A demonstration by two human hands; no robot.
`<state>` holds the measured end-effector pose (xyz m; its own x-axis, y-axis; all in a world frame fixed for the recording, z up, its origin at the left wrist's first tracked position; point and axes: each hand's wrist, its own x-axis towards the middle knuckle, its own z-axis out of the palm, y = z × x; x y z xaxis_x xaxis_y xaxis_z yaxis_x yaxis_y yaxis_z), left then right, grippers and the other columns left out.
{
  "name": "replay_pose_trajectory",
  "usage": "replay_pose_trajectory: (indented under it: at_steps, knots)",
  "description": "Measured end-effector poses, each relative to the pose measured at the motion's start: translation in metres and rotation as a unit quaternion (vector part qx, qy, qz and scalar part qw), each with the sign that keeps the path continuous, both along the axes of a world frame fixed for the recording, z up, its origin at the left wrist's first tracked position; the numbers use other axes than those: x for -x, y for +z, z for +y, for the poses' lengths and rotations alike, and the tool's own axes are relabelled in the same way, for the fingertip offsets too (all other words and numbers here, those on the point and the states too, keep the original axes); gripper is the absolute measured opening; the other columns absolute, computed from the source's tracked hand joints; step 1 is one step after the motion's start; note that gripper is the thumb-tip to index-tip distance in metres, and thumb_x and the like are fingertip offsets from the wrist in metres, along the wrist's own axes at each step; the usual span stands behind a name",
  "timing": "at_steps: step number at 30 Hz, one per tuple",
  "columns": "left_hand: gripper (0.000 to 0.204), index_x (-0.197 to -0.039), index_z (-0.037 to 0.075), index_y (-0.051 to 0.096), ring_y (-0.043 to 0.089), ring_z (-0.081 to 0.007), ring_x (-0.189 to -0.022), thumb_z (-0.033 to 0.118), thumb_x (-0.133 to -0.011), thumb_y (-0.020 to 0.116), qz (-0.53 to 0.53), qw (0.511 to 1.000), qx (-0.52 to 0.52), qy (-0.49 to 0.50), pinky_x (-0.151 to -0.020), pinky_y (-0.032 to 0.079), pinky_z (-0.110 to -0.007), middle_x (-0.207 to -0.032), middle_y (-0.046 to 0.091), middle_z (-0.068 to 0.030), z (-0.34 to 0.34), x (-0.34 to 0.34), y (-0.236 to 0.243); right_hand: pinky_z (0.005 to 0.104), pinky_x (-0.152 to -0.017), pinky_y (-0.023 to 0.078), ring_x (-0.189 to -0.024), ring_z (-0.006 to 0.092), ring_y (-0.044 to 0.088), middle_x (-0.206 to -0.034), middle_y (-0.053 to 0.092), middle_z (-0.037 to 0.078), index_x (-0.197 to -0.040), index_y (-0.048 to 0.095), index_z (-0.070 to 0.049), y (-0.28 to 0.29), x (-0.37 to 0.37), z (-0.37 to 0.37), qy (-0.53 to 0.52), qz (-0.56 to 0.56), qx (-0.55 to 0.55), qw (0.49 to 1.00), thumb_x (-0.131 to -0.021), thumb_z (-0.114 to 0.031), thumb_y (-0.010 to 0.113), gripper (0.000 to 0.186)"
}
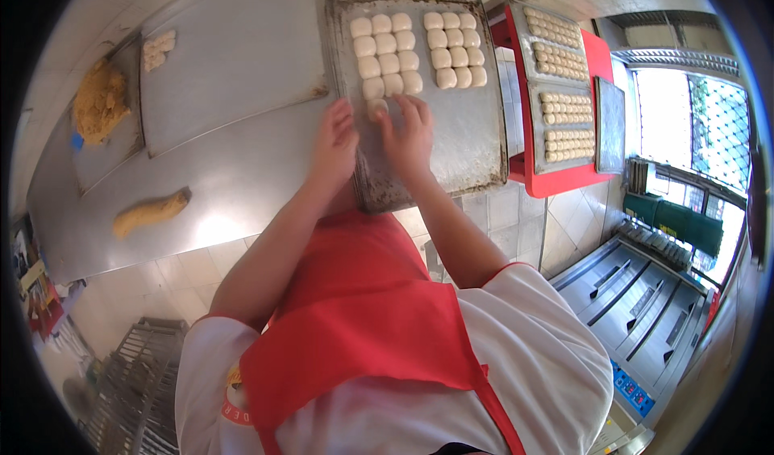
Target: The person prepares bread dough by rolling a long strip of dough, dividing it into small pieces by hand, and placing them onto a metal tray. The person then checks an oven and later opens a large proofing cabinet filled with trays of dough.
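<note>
A baking tray [468, 144] with darkened edges lies in front of me, bearing two blocks of smooth white dough balls [387, 45] in close rows. At the near end of the left block sits a single dough ball [376, 109]. My right hand [409, 139] is over the tray, its thumb against this ball and its other fingers stretched ahead, apart from the thumb. By the tray's left edge is my left hand [334, 142], its fingers curled in and slightly blurred. Nothing shows in it.
Left on the steel table [218, 185] lie another tray [234, 60] with small dough pieces [159, 50], a crumbly yellow-brown mound [101, 102] and a roll of similar stuff [151, 211]. To the right, a red table [528, 169] carries filled trays [564, 120]. A metal oven [637, 302] stands lower right.
</note>
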<state>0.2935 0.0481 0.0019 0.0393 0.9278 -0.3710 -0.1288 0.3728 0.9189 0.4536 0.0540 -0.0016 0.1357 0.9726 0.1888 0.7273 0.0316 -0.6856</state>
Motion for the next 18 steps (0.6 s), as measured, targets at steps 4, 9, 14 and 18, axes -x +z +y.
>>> replay_pose_trajectory:
  at_steps: [4, 9, 14, 18]
  knots:
    - [0.062, -0.157, 0.007, 0.041, 0.05, -0.0292, -0.145, -0.002, -0.099, 0.059, 0.149, 0.983, -0.108, 0.017, -0.117, 0.044, -0.043, -0.158, 0.049, -0.016, -0.037, 0.1, 0.004, 0.0542, -0.111, 0.036, -0.135, 0.0378, 0.05, -0.154, 0.054, 0.011, -0.146, 0.061, -0.008, -0.016, 0.013, -0.024, 0.105, -0.201, -0.033, 0.973, -0.098, -0.028, 0.068, 0.053]
    - [0.065, -0.15, 0.008, 0.05, 0.054, -0.0374, -0.139, 0.015, -0.091, 0.076, 0.543, 0.825, -0.153, -0.013, -0.121, 0.035, -0.057, -0.148, 0.057, -0.0157, -0.097, 0.274, 0.006, 0.055, -0.109, 0.038, -0.132, 0.0387, 0.052, -0.151, 0.057, 0.012, -0.149, 0.059, -0.008, -0.003, 0.033, -0.024, 0.114, -0.171, -0.08, 0.975, -0.1, -0.028, 0.065, 0.053]
    - [0.039, -0.124, 0.02, 0.071, 0.066, -0.0223, -0.121, 0.03, -0.088, 0.081, 0.666, 0.715, -0.161, -0.14, -0.126, 0.019, -0.062, -0.124, 0.069, -0.0012, -0.116, 0.384, -0.007, 0.0471, -0.105, 0.049, -0.121, 0.0371, 0.061, -0.14, 0.064, 0.017, -0.138, 0.067, -0.004, 0.002, 0.186, -0.049, 0.247, 0.046, -0.051, 0.966, -0.1, -0.019, 0.068, 0.041]
    - [0.044, -0.125, 0.012, 0.066, 0.069, -0.0272, -0.111, 0.022, -0.086, 0.083, 0.506, 0.814, -0.278, -0.065, -0.122, 0.033, -0.058, -0.114, 0.07, -0.0043, -0.12, 0.412, -0.025, 0.0408, -0.089, 0.06, -0.102, 0.0329, 0.073, -0.127, 0.069, 0.019, -0.129, 0.07, -0.003, -0.016, 0.344, -0.072, 0.34, 0.206, 0.179, 0.9, -0.095, -0.024, 0.076, 0.04]
